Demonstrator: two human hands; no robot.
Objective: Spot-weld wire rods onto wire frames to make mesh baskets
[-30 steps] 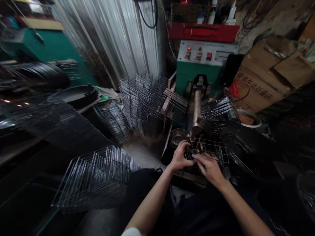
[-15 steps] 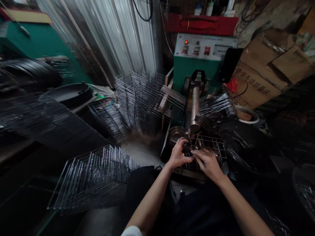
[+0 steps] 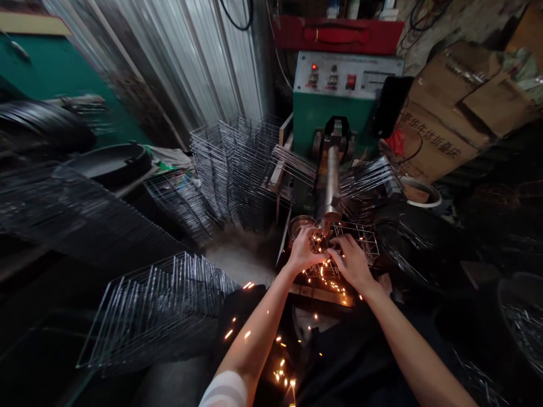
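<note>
Beneath the thick metal electrode (image 3: 333,189) of a spot welder lies a wire rack (image 3: 368,236) of thin crossed rods. My left hand (image 3: 304,250) curls in a C shape around the rack's left part, close to the electrode tip, thumb pointing right. From the right, my right hand (image 3: 354,263) bends its fingers over the wires, its thumb near the left thumb. Both hands hold the rack; the exact finger contacts are partly hidden. Bright sparks (image 3: 323,271) spray from below the tip, over the wires and down past my left forearm.
The green welder body (image 3: 339,110) has a panel with a lit red lamp. Stacked wire racks (image 3: 231,169) stand to its left, with another bundle of wire racks (image 3: 169,305) at lower left. Bent wire pieces (image 3: 367,178) lie right of the electrode. A cardboard box (image 3: 449,113) stands at right.
Sparks have burst out under the electrode where none flew before, apart from a faint glint. The rack and both hands appear slightly farther left and higher; the whole view has shifted a little.
</note>
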